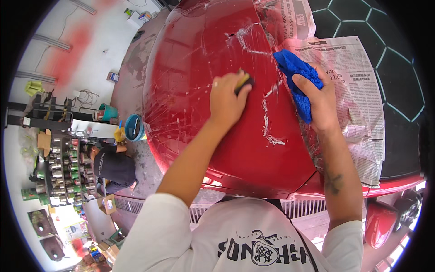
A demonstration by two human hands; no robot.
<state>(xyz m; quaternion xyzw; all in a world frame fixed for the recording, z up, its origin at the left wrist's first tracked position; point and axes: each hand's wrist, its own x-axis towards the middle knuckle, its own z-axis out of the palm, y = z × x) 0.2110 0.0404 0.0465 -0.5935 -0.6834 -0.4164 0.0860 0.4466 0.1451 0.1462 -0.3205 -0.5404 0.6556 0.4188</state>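
Over a glossy red car hood point(190, 63), my left hand point(225, 99) is closed round a small yellow and black sponge point(244, 82), which rests against the paint. Fingers partly cover the sponge. To the right, my right hand point(324, 104) grips a bunched blue cloth point(290, 65) at the hood's edge beside the newspaper. Between the hands, a thick white smear of paste point(265, 119) runs down the hood. More whitish streaks point(242, 38) and splashes mark the paint farther up.
Sheets of newspaper point(358, 104) lie over the lower part of a dark glass panel point(389, 54) reflecting hexagonal light lines. On the left, a person point(113, 167) crouches by a rack of cans point(65, 170). A blue bucket point(134, 127) stands between the rack and the car.
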